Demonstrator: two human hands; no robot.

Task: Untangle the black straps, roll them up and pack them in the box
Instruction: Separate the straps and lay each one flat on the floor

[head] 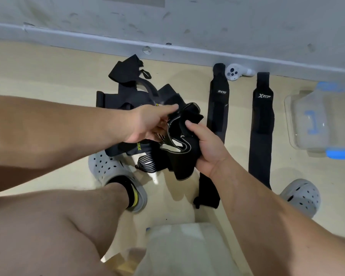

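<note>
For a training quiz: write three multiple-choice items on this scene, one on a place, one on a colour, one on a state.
1. The white controller lies: A by the wall; B on a knee; C on a shoe.
2. The clear box has latches that are: A red; B blue; C green.
3. The right hand: A grips the tangled straps; B lies flat on the floor; C holds a shoe.
Key: 1 A, it sits at the wall's base; 2 B, blue clips show; 3 A, its fingers curl round the black bundle.

Straps point(260, 124) matt black cloth; box point(319, 120) clear glossy plastic.
</note>
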